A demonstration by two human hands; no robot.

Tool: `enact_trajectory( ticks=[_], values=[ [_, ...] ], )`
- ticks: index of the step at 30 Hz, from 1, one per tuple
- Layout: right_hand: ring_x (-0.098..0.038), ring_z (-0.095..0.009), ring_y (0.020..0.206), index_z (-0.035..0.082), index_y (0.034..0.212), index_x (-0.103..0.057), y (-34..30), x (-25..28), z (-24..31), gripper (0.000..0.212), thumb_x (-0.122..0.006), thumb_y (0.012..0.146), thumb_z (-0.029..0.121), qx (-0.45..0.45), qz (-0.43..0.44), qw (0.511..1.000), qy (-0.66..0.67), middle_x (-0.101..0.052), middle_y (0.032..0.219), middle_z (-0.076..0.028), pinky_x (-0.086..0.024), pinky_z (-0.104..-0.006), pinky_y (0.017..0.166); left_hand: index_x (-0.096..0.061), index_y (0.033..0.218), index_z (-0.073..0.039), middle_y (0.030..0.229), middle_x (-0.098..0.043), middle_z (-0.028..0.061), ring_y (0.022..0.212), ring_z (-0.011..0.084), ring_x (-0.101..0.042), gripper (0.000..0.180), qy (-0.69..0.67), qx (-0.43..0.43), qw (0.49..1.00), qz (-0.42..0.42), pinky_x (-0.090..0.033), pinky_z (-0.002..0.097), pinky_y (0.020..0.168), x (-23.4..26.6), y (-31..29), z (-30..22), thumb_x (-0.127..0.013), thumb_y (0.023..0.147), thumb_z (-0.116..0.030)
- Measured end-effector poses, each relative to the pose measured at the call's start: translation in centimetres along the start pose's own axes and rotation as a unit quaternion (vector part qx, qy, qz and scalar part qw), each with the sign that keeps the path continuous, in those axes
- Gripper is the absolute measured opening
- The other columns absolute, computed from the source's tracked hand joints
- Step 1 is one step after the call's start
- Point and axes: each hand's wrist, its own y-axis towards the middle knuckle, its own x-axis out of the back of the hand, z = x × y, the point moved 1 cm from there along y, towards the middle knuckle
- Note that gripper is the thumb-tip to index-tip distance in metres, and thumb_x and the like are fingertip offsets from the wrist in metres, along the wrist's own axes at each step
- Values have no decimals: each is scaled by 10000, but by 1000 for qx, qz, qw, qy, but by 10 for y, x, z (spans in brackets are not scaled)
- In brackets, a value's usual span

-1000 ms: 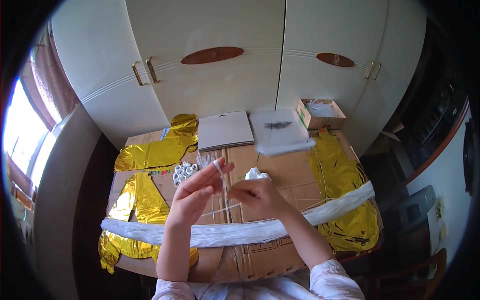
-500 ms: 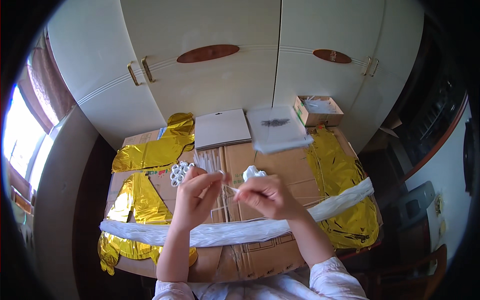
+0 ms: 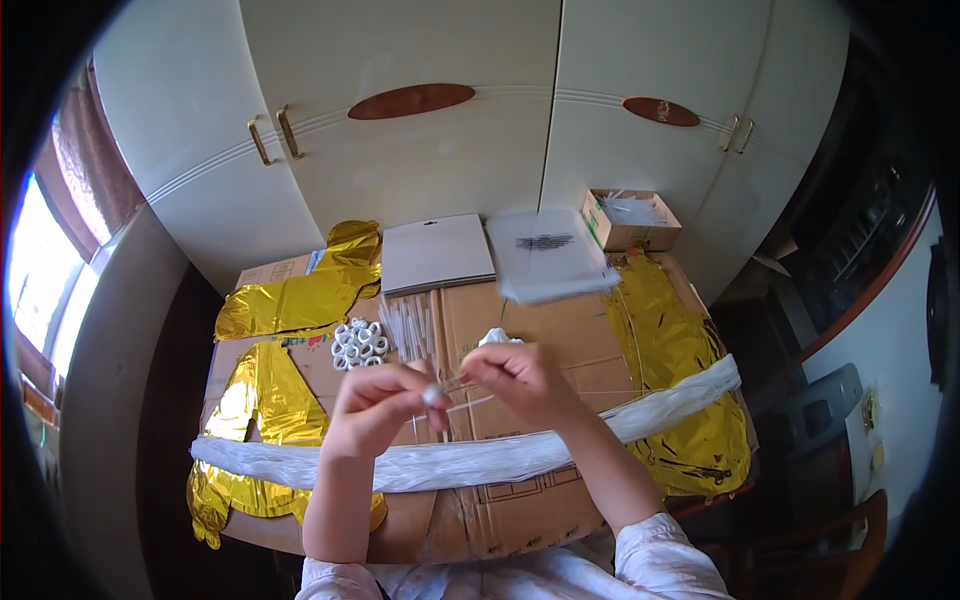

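Note:
Above the middle of the cardboard, my two hands work close together. In the fingers of my left hand (image 3: pixel 385 405), closed in a pinch, is a small white coil (image 3: pixel 432 395) of thin string. My right hand (image 3: pixel 518 378) is also pinched; its fingertips meet the left ones at what looks like the string's end, partly blurred. A loose length of white string (image 3: pixel 468 404) stretches below the fingers. Under my forearms a long bundle of white strands (image 3: pixel 450 462) lies across the cardboard. Several white coiled rings (image 3: pixel 358 345) sit beyond my left hand, beside clear thin tubes (image 3: pixel 408 328).
A crumpled white bunch (image 3: pixel 498 337) lies behind my right hand. Gold foil pieces (image 3: pixel 290 308) cover the left, and more gold foil (image 3: pixel 665 335) the right. At the back are pale flat cards (image 3: pixel 435 255), clear bags (image 3: pixel 555 275) and a small carton (image 3: pixel 635 235), before cabinet doors (image 3: pixel 410 170).
My left hand has turned, bringing the white coil into sight. The right hand has shifted slightly left and up, and a loose length of string now shows below the fingers.

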Motion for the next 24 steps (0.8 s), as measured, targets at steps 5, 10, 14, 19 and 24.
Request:
enact_trajectory(
  ticks=[5, 10, 14, 19, 24],
  values=[
    [-579, -132, 630, 25, 853, -606, -3, -7, 34, 113, -545, 862, 119, 69, 68, 995, 14, -623, 726, -77, -441, -251, 563, -606, 809, 72, 795, -587, 126, 757, 180, -567, 118, 530, -43, 835, -145, -460, 281, 697, 1, 5, -6, -497, 794, 29],
    [-593, -174, 635, 16, 846, -591, 1, -1, 18, 132, -531, 867, 131, 49, -14, 996, -71, -609, 704, -81, -440, -271, 566, -614, 898, 70, 845, -585, 143, 745, 185, -566, 164, 61, 4, 998, 23, -451, 307, 732, 7, -3, -6, -495, 801, 13],
    [-570, -162, 618, 11, 820, -598, -1, -6, 29, 147, -541, 863, 140, 59, 38, 995, -77, -605, 700, -74, -433, -269, 556, -594, 1027, 42, 842, -592, 102, 754, 164, -529, 239, 145, -65, 981, -113, -431, 290, 730, -7, 3, -7, -498, 809, 24],
    [-525, -101, 573, 12, 781, -615, -3, 0, 26, 155, -556, 860, 132, 37, -61, 997, 6, -589, 647, -34, -405, -256, 518, -616, 929, 35, 782, -602, 54, 762, 148, -478, 164, 386, -33, 922, -4, -408, 283, 700, 1, 6, -1, -532, 788, 39],
    [-543, -100, 591, 18, 797, -630, -1, -12, 16, 129, -567, 850, 117, 48, -1, 996, -81, -614, 676, -44, -414, -253, 525, -620, 946, 41, 788, -598, 76, 771, 132, -474, 175, 85, -26, 994, -66, -413, 287, 712, -2, 4, 0, -547, 787, 32]
  ],
)
